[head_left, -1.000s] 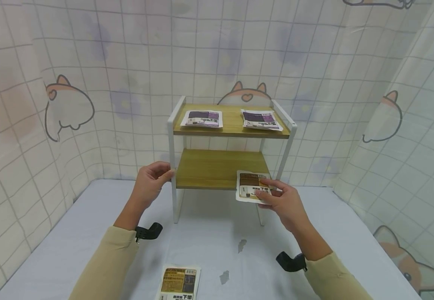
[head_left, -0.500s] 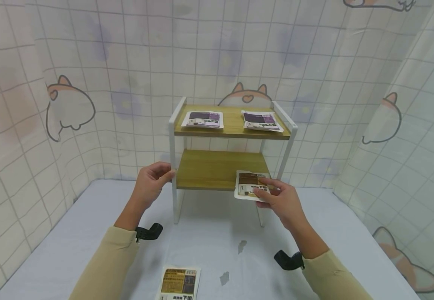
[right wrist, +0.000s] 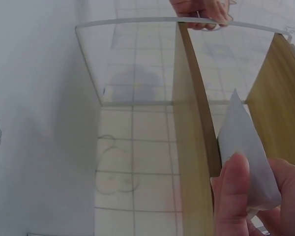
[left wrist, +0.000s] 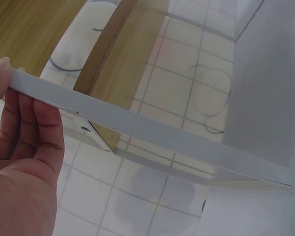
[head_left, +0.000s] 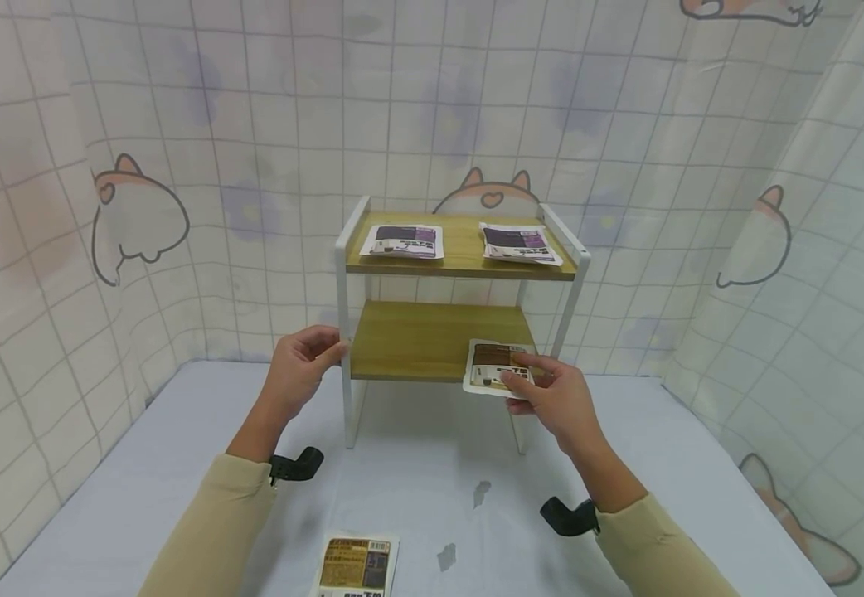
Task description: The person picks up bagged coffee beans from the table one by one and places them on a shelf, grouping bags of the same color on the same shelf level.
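Note:
A small two-tier shelf rack (head_left: 417, 336) with wooden boards and a white frame stands on the table. At its left front, my left hand (head_left: 299, 369) pinches the upright post (left wrist: 137, 123), thumb on one side and fingers on the other. My right hand (head_left: 557, 402) holds a flat brown-and-white packet (head_left: 486, 361) by its right edge, thumb on the printed face. That packet overlaps the front right of the lower board in the head view; the right wrist view shows its pale underside (right wrist: 246, 142) beside the board's front edge (right wrist: 199, 93).
Two purple-and-white packets, one left (head_left: 402, 241) and one right (head_left: 520, 244), lie on the upper board. Another brown-and-gold packet (head_left: 356, 565) lies on the white tabletop (head_left: 402, 489) near the front. A patterned curtain (head_left: 275, 124) hangs behind and at both sides.
My right hand has shifted slightly left and farther in with the packet, which now lies flatter over the lower board's front. The left hand stays on the post.

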Tool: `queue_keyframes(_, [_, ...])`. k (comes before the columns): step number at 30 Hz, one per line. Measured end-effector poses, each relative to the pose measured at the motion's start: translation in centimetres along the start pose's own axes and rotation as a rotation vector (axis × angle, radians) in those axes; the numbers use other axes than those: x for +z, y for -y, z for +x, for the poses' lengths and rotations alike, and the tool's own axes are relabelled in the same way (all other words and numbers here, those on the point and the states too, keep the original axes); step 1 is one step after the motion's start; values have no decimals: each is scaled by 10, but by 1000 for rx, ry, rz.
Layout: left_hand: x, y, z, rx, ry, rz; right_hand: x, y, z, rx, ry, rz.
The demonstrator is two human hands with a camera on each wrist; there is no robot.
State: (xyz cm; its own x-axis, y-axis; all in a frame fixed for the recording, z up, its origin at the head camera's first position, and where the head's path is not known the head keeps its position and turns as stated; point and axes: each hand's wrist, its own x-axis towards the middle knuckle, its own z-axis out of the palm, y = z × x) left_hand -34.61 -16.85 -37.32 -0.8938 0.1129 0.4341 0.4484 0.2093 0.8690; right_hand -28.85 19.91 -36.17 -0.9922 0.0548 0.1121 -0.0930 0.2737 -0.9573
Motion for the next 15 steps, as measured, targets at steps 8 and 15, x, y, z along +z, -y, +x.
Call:
queue_keyframes(8, [0,1,-1,-4,6,0,2,-3,1,11,-14,-8])
queue_keyframes(15, [0,1,0,-6,6,5,1,-5,-3,2,-27,-10])
